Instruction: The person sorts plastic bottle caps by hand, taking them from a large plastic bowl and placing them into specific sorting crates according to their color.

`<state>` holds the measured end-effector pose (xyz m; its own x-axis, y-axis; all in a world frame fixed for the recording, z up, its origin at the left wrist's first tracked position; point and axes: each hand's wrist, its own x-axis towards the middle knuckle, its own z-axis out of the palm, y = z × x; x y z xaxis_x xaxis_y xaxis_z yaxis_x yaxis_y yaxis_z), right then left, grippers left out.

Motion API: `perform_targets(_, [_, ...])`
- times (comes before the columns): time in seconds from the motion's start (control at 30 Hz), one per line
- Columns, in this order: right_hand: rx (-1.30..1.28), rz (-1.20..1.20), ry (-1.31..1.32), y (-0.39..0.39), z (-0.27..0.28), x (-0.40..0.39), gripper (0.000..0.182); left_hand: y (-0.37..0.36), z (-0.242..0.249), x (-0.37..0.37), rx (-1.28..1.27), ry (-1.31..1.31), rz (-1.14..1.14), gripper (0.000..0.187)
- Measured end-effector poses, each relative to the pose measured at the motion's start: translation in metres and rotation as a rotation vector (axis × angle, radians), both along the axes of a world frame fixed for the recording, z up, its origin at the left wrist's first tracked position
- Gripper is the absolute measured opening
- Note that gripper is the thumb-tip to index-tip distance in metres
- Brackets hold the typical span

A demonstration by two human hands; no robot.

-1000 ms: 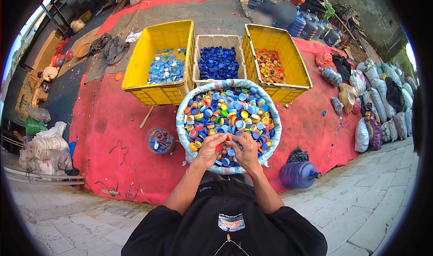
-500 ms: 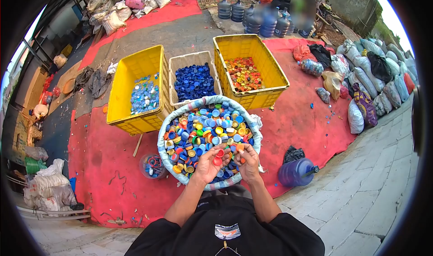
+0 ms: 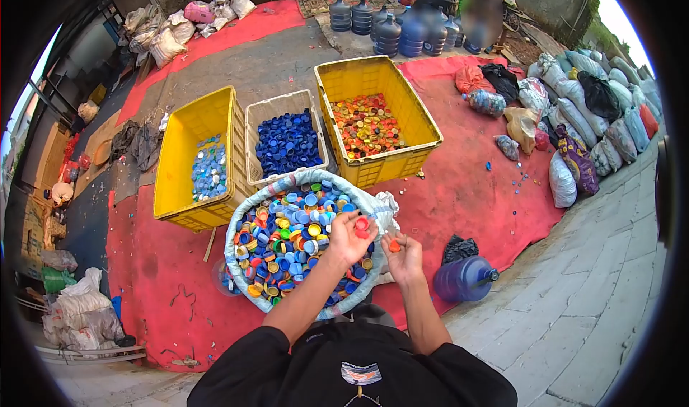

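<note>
1. Around the lined tub [image 3: 231, 243], the rim looks padded and soft; with its load of mixed caps [image 3: 287, 242], it would probably be heavy, best grasped on two opposite sides of the rim.
2. In the crates beyond the tub, the loose blue caps [image 3: 287, 143] and the orange and red caps [image 3: 367, 125] look light and stiff, likely to slide over one another if scooped.
3. The red cap [image 3: 362, 224], held above the tub's right-hand edge, should be light, rigid and hard to break; its side wall offers the surest hold, its smooth top a more slippery one. Whether a second is tucked against it cannot be told at this size.
4. The orange cap [image 3: 395, 246], just outside the tub's right edge, can be pinched across its side wall.
5. The left hand [image 3: 347, 242] is raised palm up over that edge, its grip curled around the red cap.
6. The right hand [image 3: 406, 260] is held beside the tub, fingers bent, its grip clamped on the orange cap between thumb and fingertips.
</note>
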<state>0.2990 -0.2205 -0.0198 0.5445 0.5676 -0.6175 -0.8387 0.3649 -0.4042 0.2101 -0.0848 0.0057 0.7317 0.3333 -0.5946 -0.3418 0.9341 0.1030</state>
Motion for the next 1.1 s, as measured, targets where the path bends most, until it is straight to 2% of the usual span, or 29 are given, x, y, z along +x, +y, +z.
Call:
perform_targets(0.03, [0.115,-0.007,-0.008,0.023,-0.002,0.025,0.039,0.024,-0.007,0.026,-0.066,-0.091,-0.007,0.04])
perform_targets(0.07, [0.303,0.054,-0.053,0.051,0.004,0.056,0.025,0.045,0.012,0.051,-0.007,-0.137,0.03,0.044])
perform_targets(0.1, [0.353,0.031,-0.104,0.08,0.032,0.078,0.016,0.072,0.029,0.075,0.037,-0.178,0.066,0.048])
perform_targets(0.13, [0.394,0.004,-0.131,0.105,0.06,0.094,0.016,0.105,0.03,0.097,0.109,-0.229,0.167,0.065])
perform_targets(0.17, [0.418,0.027,-0.239,0.127,0.06,0.118,0.014,0.121,0.062,0.101,0.246,-0.233,0.187,0.094])
perform_targets(0.2, [0.301,0.009,-0.278,0.139,0.091,0.119,0.017,0.132,0.088,0.098,0.287,-0.202,0.228,0.114])
perform_targets(0.23, [0.262,0.008,-0.316,0.142,0.089,0.126,0.027,0.146,0.098,0.091,0.293,-0.195,0.259,0.118])
perform_targets(0.27, [0.222,0.009,-0.354,0.144,0.086,0.133,0.037,0.15,0.108,0.079,0.356,-0.122,0.296,0.115])
perform_targets(0.33, [0.16,0.005,-0.51,0.137,0.085,0.129,0.073,0.155,0.106,0.042,0.571,-0.036,0.304,0.106])
perform_targets(0.37, [0.106,-0.006,-0.535,0.126,0.077,0.12,0.075,0.154,0.099,0.019,0.613,-0.015,0.323,0.098])
perform_targets(0.4, [0.03,0.018,-0.597,0.114,0.068,0.108,0.072,0.152,0.089,-0.006,0.657,0.007,0.343,0.091])
perform_targets(0.47, [-0.123,0.063,-0.721,0.087,0.049,0.079,0.067,0.136,0.072,-0.059,0.656,0.115,0.421,0.055])
perform_targets(0.5, [-0.196,0.104,-0.824,0.072,0.037,0.061,0.063,0.129,0.054,-0.088,0.653,0.084,0.449,0.041])
perform_targets(0.57, [-0.347,0.175,-1.034,0.042,0.011,0.025,0.053,0.101,0.026,-0.138,0.641,0.144,0.492,0.03])
perform_targets(0.67, [-0.573,0.291,-1.278,0.003,-0.003,-0.037,0.046,0.041,0.009,-0.187,0.761,0.412,0.506,0.018])
perform_targets(0.77, [-0.604,0.419,-1.684,-0.022,-0.007,-0.088,0.043,-0.014,-0.011,-0.217,0.923,0.709,0.432,0.022])
perform_targets(0.87, [-0.626,0.449,-1.808,-0.017,-0.009,-0.111,0.043,-0.055,-0.033,-0.237,1.111,0.916,0.33,0.023])
perform_targets(0.93, [-0.716,0.452,-1.812,-0.003,-0.003,-0.116,0.044,-0.072,-0.028,-0.239,1.234,1.067,0.219,0.023])
perform_targets(1.0, [-0.803,0.437,-1.782,0.013,0.0,-0.12,0.048,-0.081,-0.027,-0.239,1.317,1.074,0.221,0.025])
perform_targets(1.1, [-0.954,0.551,-1.784,0.03,0.008,-0.121,0.054,-0.08,-0.033,-0.242,1.518,1.097,0.183,0.025])
